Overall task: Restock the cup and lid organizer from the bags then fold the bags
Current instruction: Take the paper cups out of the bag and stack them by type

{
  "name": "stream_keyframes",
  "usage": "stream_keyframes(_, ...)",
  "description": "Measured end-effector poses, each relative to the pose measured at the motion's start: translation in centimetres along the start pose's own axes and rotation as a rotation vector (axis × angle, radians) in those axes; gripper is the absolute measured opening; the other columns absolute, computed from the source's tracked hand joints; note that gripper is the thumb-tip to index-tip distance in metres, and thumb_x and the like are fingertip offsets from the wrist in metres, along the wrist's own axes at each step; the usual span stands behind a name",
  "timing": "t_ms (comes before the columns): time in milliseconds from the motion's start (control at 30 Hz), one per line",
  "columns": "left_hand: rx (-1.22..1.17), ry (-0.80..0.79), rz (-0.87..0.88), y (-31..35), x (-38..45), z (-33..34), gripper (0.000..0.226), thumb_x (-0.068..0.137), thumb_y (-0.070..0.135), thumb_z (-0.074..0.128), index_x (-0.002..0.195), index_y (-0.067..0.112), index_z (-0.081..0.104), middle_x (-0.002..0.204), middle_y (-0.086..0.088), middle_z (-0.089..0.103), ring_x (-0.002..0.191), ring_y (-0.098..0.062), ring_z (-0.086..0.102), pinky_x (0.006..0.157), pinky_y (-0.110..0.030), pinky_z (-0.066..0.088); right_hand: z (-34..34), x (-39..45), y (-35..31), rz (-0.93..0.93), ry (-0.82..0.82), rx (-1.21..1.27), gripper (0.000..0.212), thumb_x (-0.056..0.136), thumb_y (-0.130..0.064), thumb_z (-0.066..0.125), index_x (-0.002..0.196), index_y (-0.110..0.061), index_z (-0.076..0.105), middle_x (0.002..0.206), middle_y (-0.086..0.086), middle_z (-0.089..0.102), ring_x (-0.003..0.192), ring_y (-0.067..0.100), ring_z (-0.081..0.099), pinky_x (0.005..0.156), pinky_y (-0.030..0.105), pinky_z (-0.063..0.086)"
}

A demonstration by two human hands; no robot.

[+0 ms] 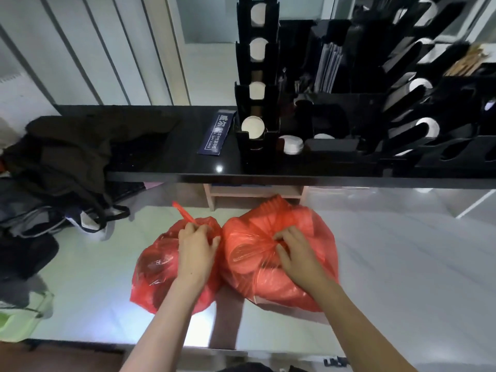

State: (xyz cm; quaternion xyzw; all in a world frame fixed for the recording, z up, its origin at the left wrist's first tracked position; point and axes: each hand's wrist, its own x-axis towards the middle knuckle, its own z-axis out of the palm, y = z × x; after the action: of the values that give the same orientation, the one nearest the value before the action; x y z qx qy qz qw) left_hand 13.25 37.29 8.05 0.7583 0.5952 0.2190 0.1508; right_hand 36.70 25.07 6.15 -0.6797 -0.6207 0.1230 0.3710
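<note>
While both red bags sit side by side on the floor, left bag (161, 264) and right bag (281, 253) touching, each knot lies under its own hand: left hand (196, 251) and right hand (298, 253) pinch them. Organizer (349, 103) stands beyond, up on the bench (174, 162).

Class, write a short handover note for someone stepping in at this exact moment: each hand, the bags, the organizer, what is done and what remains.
Left hand: pinching the gathered top of the left red bag.
Right hand: pinching the knot of the right red bag.
Both bags sit side by side on the pale lower surface, full, apparently unopened.
Black organizer stands on the dark counter above.
Done: nothing visible yet.
Left: open the bags, restock, fold the bags.
</note>
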Motion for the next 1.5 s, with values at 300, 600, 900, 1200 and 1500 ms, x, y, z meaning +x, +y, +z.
stream_keyframes(300, -0.113, 0.077, 0.142, 4.5, -2.4, 2.4, 0.013, 0.098, 0.013, 0.064, 0.103, 0.015, 0.075, 0.103, -0.002, 0.062, 0.097, -0.022, 0.05, 0.089, -0.028, 0.039, -1.9, 0.3, 1.0, 0.099, -0.11, 0.152, 0.035, 0.093, -0.022, 0.075, 0.125, -0.029, 0.061, 0.115, -0.015, 0.06, 0.108, -0.004, 0.056, 0.09, 0.009, 0.041)
stream_keyframes(600, -0.139, 0.03, 0.323, 7.4, -4.2, 3.4, 0.011, 0.097, 0.03, 0.067, 0.105, 0.027, 0.073, 0.11, 0.013, 0.065, 0.109, -0.015, 0.049, 0.091, -0.033, 0.039, -4.0, -1.2, 0.7, 0.088, -0.042, 0.226, 0.027, 0.1, -0.016, 0.065, 0.126, -0.022, 0.064, 0.117, -0.011, 0.065, 0.109, 0.005, 0.062, 0.09, 0.009, 0.043)
stream_keyframes(900, 0.082, -0.043, 0.402, 7.1, -4.7, 4.8, 0.036, 0.085, 0.046, 0.074, 0.119, 0.037, 0.069, 0.119, 0.02, 0.064, 0.118, -0.02, 0.047, 0.094, -0.035, 0.027, -4.0, -1.9, 1.2, 0.12, -0.038, 0.162, 0.032, 0.092, -0.014, 0.07, 0.123, -0.02, 0.065, 0.111, -0.011, 0.059, 0.107, 0.005, 0.058, 0.094, 0.018, 0.048)
stream_keyframes(1200, -0.028, -0.006, 0.383, 7.5, -4.9, 5.0, 0.011, 0.087, 0.035, 0.077, 0.096, 0.036, 0.07, 0.098, 0.022, 0.067, 0.109, -0.016, 0.053, 0.091, -0.03, 0.023, -2.4, -1.8, 0.3, 0.175, -0.01, 0.042, 0.03, 0.09, -0.04, 0.072, 0.116, -0.025, 0.072, 0.106, -0.015, 0.059, 0.104, 0.007, 0.056, 0.097, 0.034, 0.05)
stream_keyframes(1500, -0.091, -0.02, 0.348, 8.0, -5.3, 4.8, 0.008, 0.09, 0.034, 0.071, 0.097, 0.033, 0.068, 0.099, 0.021, 0.067, 0.108, -0.013, 0.053, 0.091, -0.027, 0.025, -2.6, -1.7, -0.6, 0.25, 0.061, 0.075, 0.021, 0.088, -0.03, 0.076, 0.109, -0.025, 0.076, 0.101, -0.015, 0.066, 0.098, 0.004, 0.06, 0.091, 0.033, 0.053)
